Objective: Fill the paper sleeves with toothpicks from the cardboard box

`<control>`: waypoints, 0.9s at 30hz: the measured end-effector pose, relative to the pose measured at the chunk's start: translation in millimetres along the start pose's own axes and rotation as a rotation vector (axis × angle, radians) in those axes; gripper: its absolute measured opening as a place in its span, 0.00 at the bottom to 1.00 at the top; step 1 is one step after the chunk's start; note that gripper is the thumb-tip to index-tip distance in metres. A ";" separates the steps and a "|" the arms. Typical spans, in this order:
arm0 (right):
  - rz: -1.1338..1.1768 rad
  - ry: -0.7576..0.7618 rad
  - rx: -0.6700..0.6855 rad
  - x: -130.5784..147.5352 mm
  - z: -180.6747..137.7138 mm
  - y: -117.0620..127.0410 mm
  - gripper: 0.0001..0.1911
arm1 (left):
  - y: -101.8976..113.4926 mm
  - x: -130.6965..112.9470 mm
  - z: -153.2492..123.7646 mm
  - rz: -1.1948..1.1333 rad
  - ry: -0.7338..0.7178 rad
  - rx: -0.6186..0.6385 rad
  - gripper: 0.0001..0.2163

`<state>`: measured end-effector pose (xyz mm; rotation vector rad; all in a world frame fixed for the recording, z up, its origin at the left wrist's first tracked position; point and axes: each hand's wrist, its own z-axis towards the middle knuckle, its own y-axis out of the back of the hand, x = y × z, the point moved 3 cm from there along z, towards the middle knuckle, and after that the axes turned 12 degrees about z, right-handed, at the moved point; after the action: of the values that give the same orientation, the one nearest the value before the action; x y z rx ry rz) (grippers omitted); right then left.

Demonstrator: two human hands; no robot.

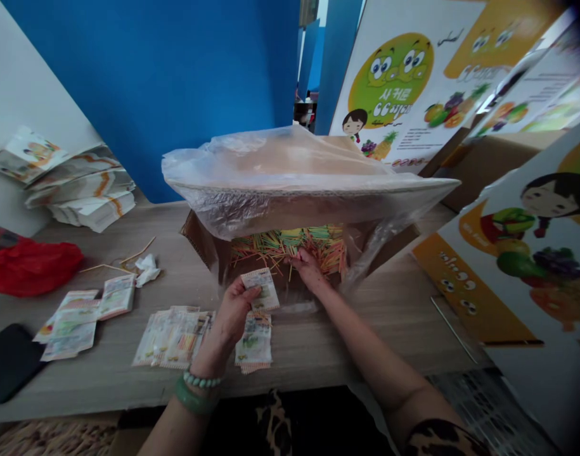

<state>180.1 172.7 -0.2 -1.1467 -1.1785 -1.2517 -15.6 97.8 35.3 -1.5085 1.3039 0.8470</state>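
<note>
My left hand [235, 310] is closed on a small printed packet [262, 289], thumb on its front, held just before the open side of a cardboard box [197, 237]. My right hand [310, 268] reaches into this box, its fingers bent together at a heap of thin coloured sticks [290, 240] in green, yellow, orange and pink. It seems to pinch a few of them; the fingertips are partly hidden. Clear plastic film [309, 202] lines the box and drapes over its upper edge. Below the left hand lies a short stack of similar packets [254, 342].
More packets [175, 339] lie left of my left wrist, with others [75, 323] farther left. A black flat object [14, 361], a red plastic bag [33, 266] and crumpled tissue [148, 270] are also there. Printed cartons [499, 278] stand at right; flat cartons [87, 183] are stacked back left.
</note>
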 end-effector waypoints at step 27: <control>0.065 0.078 -0.004 -7.9 -13.2 -2.1 0.09 | -5.9 -7.4 11.0 0.098 -0.039 0.035 0.15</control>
<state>178.2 160.0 -9.0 -1.1204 -1.0732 -1.2392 -10.4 110.6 39.8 -1.4039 1.3668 0.9074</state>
